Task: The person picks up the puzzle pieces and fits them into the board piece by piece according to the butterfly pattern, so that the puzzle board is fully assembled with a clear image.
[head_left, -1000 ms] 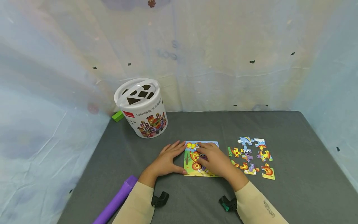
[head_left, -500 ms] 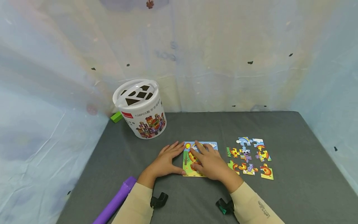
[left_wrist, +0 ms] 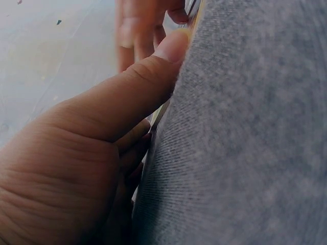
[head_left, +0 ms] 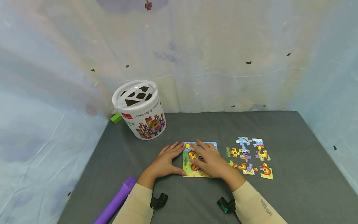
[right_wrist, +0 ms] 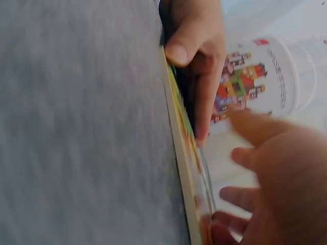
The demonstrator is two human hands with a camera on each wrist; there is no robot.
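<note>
A colourful picture puzzle board (head_left: 187, 160) lies flat on the grey table. Along its left side rests my left hand (head_left: 165, 160), thumb at the lower left corner and fingertips at the upper left edge. Over the right half of the board is my right hand (head_left: 211, 163), fingers spread and nearly straight, hiding part of the picture. In the right wrist view the right fingers (right_wrist: 237, 196) lie close over the board's face; whether all of them touch it I cannot tell. Several loose jigsaw pieces (head_left: 244, 154) lie to the right of the board, some joined or touching.
A white lidded bucket (head_left: 142, 112) with shape cutouts stands at the back left, a green block (head_left: 116, 118) behind it. Beside the left forearm lies a purple tube (head_left: 116, 200). Pale sheeting (head_left: 212, 56) hangs behind and beside the table (head_left: 302, 174).
My right hand shifted slightly left and down over the board, its fingers spreading out, then moved a little back right. The left hand keeps its place. The head view has shifted slightly.
</note>
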